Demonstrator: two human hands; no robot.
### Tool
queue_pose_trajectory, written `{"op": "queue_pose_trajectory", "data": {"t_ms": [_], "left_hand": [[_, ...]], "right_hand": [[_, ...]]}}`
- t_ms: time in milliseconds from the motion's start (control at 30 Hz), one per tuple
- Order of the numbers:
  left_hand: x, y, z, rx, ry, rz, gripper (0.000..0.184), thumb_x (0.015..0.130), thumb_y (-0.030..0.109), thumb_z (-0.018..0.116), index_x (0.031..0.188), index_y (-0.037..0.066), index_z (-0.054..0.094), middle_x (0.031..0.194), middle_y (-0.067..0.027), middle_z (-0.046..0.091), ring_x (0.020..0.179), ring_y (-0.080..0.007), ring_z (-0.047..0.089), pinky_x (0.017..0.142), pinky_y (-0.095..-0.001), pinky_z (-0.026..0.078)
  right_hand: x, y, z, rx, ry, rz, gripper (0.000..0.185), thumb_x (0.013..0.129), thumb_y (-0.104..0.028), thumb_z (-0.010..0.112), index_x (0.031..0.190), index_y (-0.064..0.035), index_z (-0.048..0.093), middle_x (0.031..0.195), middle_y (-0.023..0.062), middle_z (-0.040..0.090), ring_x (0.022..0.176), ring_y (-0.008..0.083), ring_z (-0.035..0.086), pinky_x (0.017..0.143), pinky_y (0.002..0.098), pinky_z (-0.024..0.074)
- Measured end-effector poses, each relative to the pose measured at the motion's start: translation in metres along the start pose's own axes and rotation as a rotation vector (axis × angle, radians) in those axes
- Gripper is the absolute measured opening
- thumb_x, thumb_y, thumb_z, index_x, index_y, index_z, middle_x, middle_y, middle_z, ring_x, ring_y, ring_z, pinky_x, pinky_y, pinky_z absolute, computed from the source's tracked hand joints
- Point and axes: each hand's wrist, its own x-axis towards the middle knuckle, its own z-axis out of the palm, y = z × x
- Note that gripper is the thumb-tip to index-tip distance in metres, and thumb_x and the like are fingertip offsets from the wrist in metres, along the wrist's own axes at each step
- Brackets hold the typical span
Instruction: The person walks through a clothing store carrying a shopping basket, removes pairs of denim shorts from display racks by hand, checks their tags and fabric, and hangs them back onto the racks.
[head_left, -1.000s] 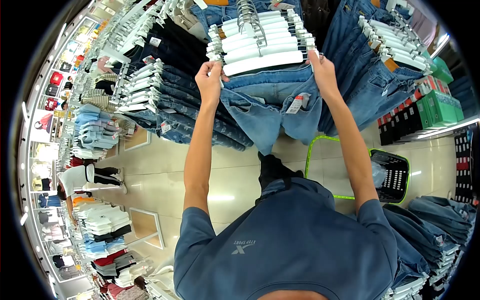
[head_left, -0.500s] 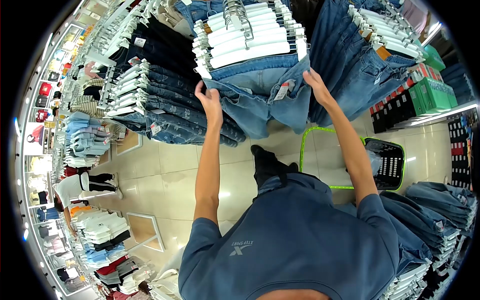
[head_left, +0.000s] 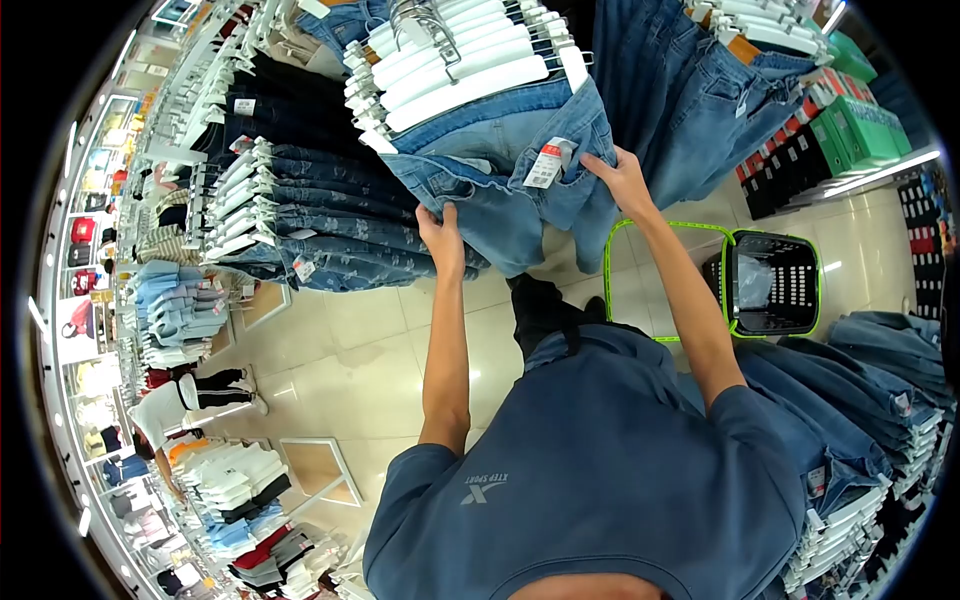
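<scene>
A pair of light blue jeans hangs by clips from a white hanger at the front of a rack. My left hand is closed on the jeans' left side below the waistband, thumb in front and the other fingers partly behind the cloth. On the other side, my right hand pinches the denim near the pocket. A white and red price tag hangs at the waist between my hands, closer to the right one. More hangers are stacked behind this pair.
Patterned dark jeans hang to the left, more blue jeans to the right. A black basket with a green rim stands on the floor at right, near green boxes. A person in white stands at a rack far left.
My left hand has moved from the jeans' upper corner down along their side. My right hand has shifted slightly lower and inward. The jeans now tilt, and the view has turned slightly.
</scene>
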Motion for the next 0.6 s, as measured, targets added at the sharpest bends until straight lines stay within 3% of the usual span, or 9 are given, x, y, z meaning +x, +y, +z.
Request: {"op": "queue_pose_trajectory", "data": {"t_ms": [133, 267, 367, 433, 533, 600], "left_hand": [[-0.005, -0.003, 0.0, 0.079, 0.031, 0.079, 0.032, 0.087, 0.006, 0.058, 0.115, -0.003, 0.046, 0.099, -0.0076, 0.055, 0.085, -0.0161, 0.051, 0.08, -0.0283, 0.042], [-0.031, 0.012, 0.026, 0.409, 0.412, 0.268, 0.035, 0.085, 0.008, 0.058, 0.114, -0.004, 0.042, 0.105, -0.0138, 0.045, 0.098, -0.0232, 0.046, 0.089, -0.0349, 0.037], [-0.051, 0.015, 0.042, 0.306, 0.144, 0.288, 0.028, 0.087, 0.008, 0.056, 0.11, -0.005, 0.045, 0.1, -0.0133, 0.051, 0.091, -0.0214, 0.05, 0.083, -0.0331, 0.041], [-0.058, 0.013, 0.051, 0.159, -0.252, 0.025, 0.023, 0.089, 0.008, 0.053, 0.109, -0.004, 0.051, 0.094, -0.0108, 0.06, 0.083, -0.0161, 0.058, 0.076, -0.0297, 0.047], [-0.068, 0.013, 0.078, 0.056, -0.439, -0.039, 0.022, 0.093, 0.011, 0.049, 0.106, -0.005, 0.056, 0.087, -0.0091, 0.065, 0.073, -0.0129, 0.06, 0.068, -0.026, 0.048], [-0.068, 0.02, 0.087, -0.003, -0.418, -0.114, 0.024, 0.094, 0.012, 0.049, 0.108, -0.005, 0.056, 0.09, -0.0097, 0.065, 0.074, -0.0125, 0.06, 0.069, -0.0255, 0.048]], "right_hand": [[-0.001, -0.007, 0.0, -0.025, 0.013, -0.005, 0.035, 0.086, -0.024, 0.067, 0.105, 0.0049, 0.062, 0.095, 0.0047, 0.066, 0.085, 0.0091, 0.057, 0.078, 0.0242, 0.046], [-0.001, 0.0, -0.001, -0.017, 0.013, -0.024, 0.034, 0.086, -0.024, 0.067, 0.105, 0.0045, 0.062, 0.094, 0.0046, 0.066, 0.085, 0.0089, 0.057, 0.077, 0.0242, 0.0464], [0.0, 0.005, 0.0, 0.002, 0.014, -0.032, 0.033, 0.085, -0.022, 0.067, 0.104, 0.0044, 0.063, 0.093, 0.0039, 0.066, 0.083, 0.0083, 0.057, 0.076, 0.0237, 0.0464], [0.001, 0.009, 0.001, 0.01, 0.024, -0.039, 0.031, 0.085, -0.021, 0.067, 0.102, 0.0043, 0.063, 0.092, 0.0033, 0.066, 0.082, 0.0078, 0.057, 0.075, 0.0233, 0.0464], [0.001, 0.01, 0.002, 0.016, 0.027, -0.041, 0.028, 0.085, -0.019, 0.066, 0.101, 0.004, 0.064, 0.091, 0.0025, 0.066, 0.081, 0.0071, 0.057, 0.074, 0.0228, 0.0463], [-0.001, 0.006, 0.002, 0.012, 0.031, -0.04, 0.027, 0.085, -0.018, 0.066, 0.1, 0.0037, 0.064, 0.091, 0.0024, 0.066, 0.08, 0.0069, 0.057, 0.074, 0.0229, 0.0462]]}}
